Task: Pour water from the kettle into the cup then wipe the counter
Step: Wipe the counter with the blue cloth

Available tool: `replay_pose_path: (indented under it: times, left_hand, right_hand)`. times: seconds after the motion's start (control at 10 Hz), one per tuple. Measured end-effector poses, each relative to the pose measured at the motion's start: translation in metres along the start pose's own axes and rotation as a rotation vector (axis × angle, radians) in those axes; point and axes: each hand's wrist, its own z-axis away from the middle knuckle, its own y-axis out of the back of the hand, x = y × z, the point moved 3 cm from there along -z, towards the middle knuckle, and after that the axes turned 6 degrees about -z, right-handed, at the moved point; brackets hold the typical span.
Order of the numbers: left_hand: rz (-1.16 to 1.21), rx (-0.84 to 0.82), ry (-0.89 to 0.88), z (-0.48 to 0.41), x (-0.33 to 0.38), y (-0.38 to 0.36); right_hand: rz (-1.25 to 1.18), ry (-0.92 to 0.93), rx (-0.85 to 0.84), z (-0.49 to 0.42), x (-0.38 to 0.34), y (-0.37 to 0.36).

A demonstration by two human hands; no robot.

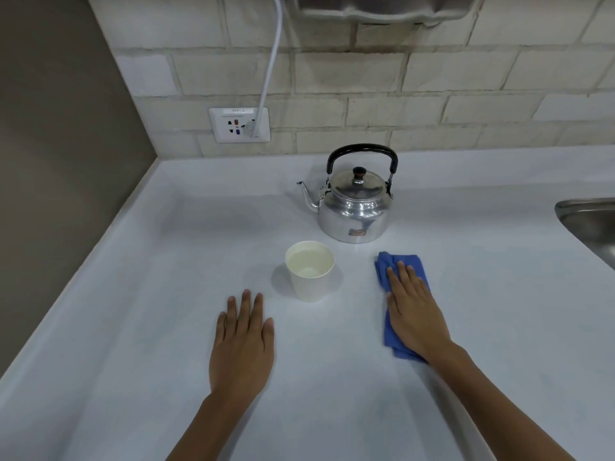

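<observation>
Head view, only cam. Cup (309, 271): cream paper cup, upright at mid table (149, 294), holds clear water w/ level a bit under the rim. Kettle (354, 197): shiny metal, lid on w/ dark knob, black arched handle standing up, thin spout pointing left; stands upright behind and right of the cup, near but not touching. Can't tell what is inside the kettle, lid shuts it off.

Cloth (394, 294): blue, folded into a long strip, lies flat on the table right of the cup and just in front of the kettle, apart from both. Right hand (412, 311) lies palm-down on top of the cloth, fingers straight and close together, pressing flat, not pinching; cloth edge shows along its left side and past the fingertips. Left hand (241, 347) flat on bare table, palm down, fingers slightly spread, holding nothing, in front and left of the cup.

Sink (589, 224) edge at far right. Wall socket (239, 124) w/ white cable (271, 68) plugged in, on tiled back wall.
</observation>
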Motion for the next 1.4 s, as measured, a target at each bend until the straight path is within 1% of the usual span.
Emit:
replay_pose_path:
  times: [0.1, 0.2, 0.3, 0.4, 0.5, 0.6, 0.7, 0.8, 0.9, 1.0, 1.1, 1.2, 1.3, 1.4]
  left_hand:
    - [-0.015, -0.003, -0.007, 0.0, 0.001, 0.0]
    - [-0.032, 0.015, -0.008, 0.001, 0.001, 0.0]
    - [-0.018, 0.003, 0.003, 0.001, 0.002, 0.001]
    - [-0.005, -0.008, 0.015, 0.0, 0.001, 0.0]
    - [-0.027, -0.006, 0.007, 0.0, 0.001, 0.0]
    - [-0.03, -0.003, -0.011, 0.002, 0.002, 0.003]
    - [-0.014, 0.011, -0.004, 0.001, 0.001, 0.002]
    - [-0.001, 0.01, 0.018, 0.001, 0.0, 0.001]
    - [-0.005, 0.021, 0.012, 0.002, 0.002, 0.001]
    - [0.001, 0.026, 0.011, 0.001, 0.001, 0.0]
    - [0.004, 0.021, 0.004, 0.001, 0.001, -0.001]
    - [0.002, 0.016, 0.003, 0.001, -0.001, 0.0]
    - [0.017, 0.013, 0.009, 0.001, 0.0, 0.0]
    - [0.027, 0.016, 0.002, 0.001, 0.001, 0.001]
  right_hand:
    - [0.0, 0.128, -0.06, -0.022, -0.023, -0.016]
    - [-0.028, 0.326, -0.174, -0.037, -0.043, -0.026]
    - [-0.049, 0.371, -0.278, -0.058, -0.045, -0.022]
    - [-0.042, 0.373, -0.237, -0.061, -0.044, -0.022]
    - [-0.037, 0.48, -0.226, -0.039, -0.042, -0.028]
    - [-0.078, 0.494, -0.259, -0.033, -0.021, -0.018]
    - [-0.063, 0.352, -0.193, -0.05, 0.017, 0.003]
    - [-0.044, 0.156, -0.136, -0.062, 0.039, 0.015]
    - [-0.013, 0.091, -0.116, -0.053, 0.028, 0.009]
    - [-0.014, 0.191, -0.066, -0.015, 0.003, -0.003]
    - [-0.029, 0.31, -0.101, 0.02, -0.007, -0.005]
    - [-0.009, 0.254, -0.121, 0.015, 0.009, 0.008]
    - [-0.03, 0.117, -0.097, 0.011, 0.02, 0.016]
    - [0.001, 0.064, -0.086, 0.021, 0.008, 0.008]
